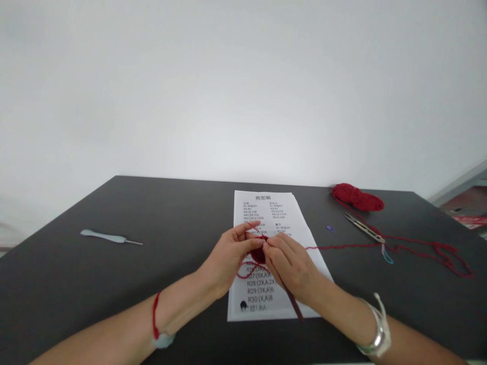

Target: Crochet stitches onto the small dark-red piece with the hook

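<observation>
My left hand (pixel 230 253) pinches a small dark red crochet piece (pixel 258 254) between thumb and fingers, with red yarn running over its raised index finger. Close against it, my right hand (pixel 291 263) is closed around a crochet hook (pixel 291 295), whose dark reddish handle slants down out of the palm. Fingers hide the hook's tip and part of the crochet piece. A loop of red yarn (pixel 245 274) hangs below the piece. Both hands are above a printed pattern sheet (pixel 304 309).
On the black table (pixel 171 203), a grey-handled crochet hook (pixel 110 237) lies at left. To the right are a red yarn skein (pixel 357 197), small scissors (pixel 364 228) with a light blue loop, a purple stitch marker (pixel 331 228) and loose red yarn (pixel 445 251). A white wall (pixel 243 91) stands behind.
</observation>
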Demonstrator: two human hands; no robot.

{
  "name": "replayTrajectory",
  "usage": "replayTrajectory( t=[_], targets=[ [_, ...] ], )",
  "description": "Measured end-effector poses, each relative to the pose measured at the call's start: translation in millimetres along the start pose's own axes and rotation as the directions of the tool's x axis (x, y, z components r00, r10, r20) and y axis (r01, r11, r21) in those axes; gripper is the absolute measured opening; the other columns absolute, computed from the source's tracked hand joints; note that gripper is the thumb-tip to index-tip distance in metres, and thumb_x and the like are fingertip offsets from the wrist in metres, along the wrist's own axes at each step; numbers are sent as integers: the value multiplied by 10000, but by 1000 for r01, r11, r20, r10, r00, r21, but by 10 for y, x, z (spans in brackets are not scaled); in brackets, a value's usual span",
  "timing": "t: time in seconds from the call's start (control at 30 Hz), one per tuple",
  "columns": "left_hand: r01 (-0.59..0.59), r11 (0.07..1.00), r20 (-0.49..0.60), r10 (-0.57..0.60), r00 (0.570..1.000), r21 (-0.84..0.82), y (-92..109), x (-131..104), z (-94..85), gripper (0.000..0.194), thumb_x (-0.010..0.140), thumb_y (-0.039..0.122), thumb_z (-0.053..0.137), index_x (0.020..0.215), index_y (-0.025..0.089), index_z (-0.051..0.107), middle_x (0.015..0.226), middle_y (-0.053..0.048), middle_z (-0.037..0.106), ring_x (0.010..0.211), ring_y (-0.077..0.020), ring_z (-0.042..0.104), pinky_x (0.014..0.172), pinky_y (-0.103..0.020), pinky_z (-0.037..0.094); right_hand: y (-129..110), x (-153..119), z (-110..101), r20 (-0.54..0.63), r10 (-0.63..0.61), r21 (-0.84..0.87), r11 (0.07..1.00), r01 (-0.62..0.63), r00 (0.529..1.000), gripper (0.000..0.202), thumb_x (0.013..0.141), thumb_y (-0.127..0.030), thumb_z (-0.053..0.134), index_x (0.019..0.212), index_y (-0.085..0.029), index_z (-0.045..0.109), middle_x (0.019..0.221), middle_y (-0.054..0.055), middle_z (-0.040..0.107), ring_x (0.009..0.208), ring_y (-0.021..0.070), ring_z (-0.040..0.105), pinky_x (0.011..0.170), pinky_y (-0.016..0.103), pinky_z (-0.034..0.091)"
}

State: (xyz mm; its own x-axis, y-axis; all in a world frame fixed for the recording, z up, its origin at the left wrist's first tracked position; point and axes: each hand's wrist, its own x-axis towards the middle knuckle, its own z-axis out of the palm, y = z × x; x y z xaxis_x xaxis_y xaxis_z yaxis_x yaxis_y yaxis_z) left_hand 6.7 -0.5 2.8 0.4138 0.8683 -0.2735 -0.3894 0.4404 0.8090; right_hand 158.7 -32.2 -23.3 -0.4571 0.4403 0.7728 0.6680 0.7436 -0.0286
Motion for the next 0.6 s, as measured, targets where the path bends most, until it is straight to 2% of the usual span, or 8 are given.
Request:
replayTrajectory(
  t=[0.1,0.27,0.37,0.47,0.53,0.6],
  targets=[
    [-130,984,-30,135,990,125,2,11,-2,453,632,94,718,1071,105,607,605,40,632,538,-88,550,584,-229,442,-51,-1,39,-15,139,86,987,-137,990,174,890,-54,440,803,-197,489,698,42,567,629,172,537,550,298,495],
    [-245,921,-52,272,961,302,52,13,-9,456,658,124,693,1103,104,598,611,56,602,561,-91,539,603,-238,445,-40,-46,6,-65,147,223,966,-129,987,174,861,-42,501,918,-201,542,918,85,656,864,195,644,741,333,560],
    [-281,882,-58,325,944,377,50,12,-23,446,671,132,676,1110,114,599,629,53,598,594,-97,549,624,-239,454,-46,-70,-14,-76,302,344,903,-259,950,191,852,-56,534,941,-222,569,958,69,696,896,184,678,778,315,573],
    [-324,840,-29,373,927,436,32,13,-51,424,689,147,659,1108,134,602,645,50,596,610,-105,557,641,-252,470,-66,-54,-21,-29,493,514,753,-410,870,164,828,-87,580,891,-236,610,970,48,733,884,180,706,784,310,585],
    [-361,793,-1,415,910,490,26,16,-68,367,692,154,654,1058,148,625,649,47,594,617,-114,564,655,-265,478,-79,-17,-29,32,630,643,582,-498,776,133,808,-106,610,842,-233,631,948,35,752,850,176,722,761,299,596],
    [-384,748,16,447,894,542,30,18,-77,288,688,161,655,976,155,650,652,39,591,633,-127,576,668,-277,482,-89,26,-40,104,722,750,395,-531,684,106,794,-124,633,804,-230,637,901,15,764,798,166,733,725,279,606]
  ],
)
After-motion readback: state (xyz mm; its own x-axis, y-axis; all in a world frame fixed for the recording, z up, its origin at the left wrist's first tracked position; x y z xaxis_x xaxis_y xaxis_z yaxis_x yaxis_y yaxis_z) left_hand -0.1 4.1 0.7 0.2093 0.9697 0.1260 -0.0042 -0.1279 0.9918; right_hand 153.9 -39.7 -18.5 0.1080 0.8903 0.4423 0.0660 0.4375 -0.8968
